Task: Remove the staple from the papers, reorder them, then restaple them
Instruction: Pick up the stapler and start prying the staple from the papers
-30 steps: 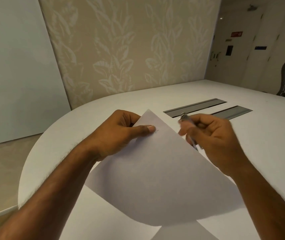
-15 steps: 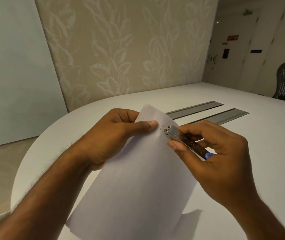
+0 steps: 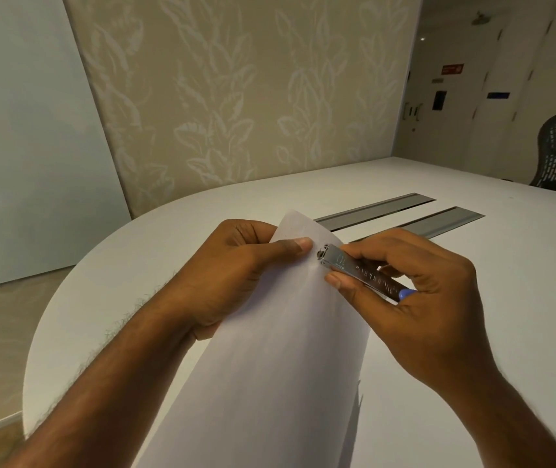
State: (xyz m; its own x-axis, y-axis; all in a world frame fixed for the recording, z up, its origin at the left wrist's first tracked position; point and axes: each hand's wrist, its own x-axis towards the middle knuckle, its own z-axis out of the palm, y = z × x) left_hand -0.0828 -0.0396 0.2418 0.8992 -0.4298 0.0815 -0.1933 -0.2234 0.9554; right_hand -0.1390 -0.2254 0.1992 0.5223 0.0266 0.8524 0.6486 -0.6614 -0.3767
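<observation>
Staple removal underway: left hand (image 3: 232, 275) pinches papers (image 3: 270, 349) at their top corner. Right hand (image 3: 418, 298) clamps nail clipper (image 3: 357, 270) there; next, pry gently

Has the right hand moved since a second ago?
Yes. The right hand has brought the metal tool leftward, off the table slots, onto the papers' corner beside the left thumb.

The left hand (image 3: 232, 268) pinches with thumb extended rightward; the right hand (image 3: 418, 298) curls its fingers closed, thumb forward
</observation>
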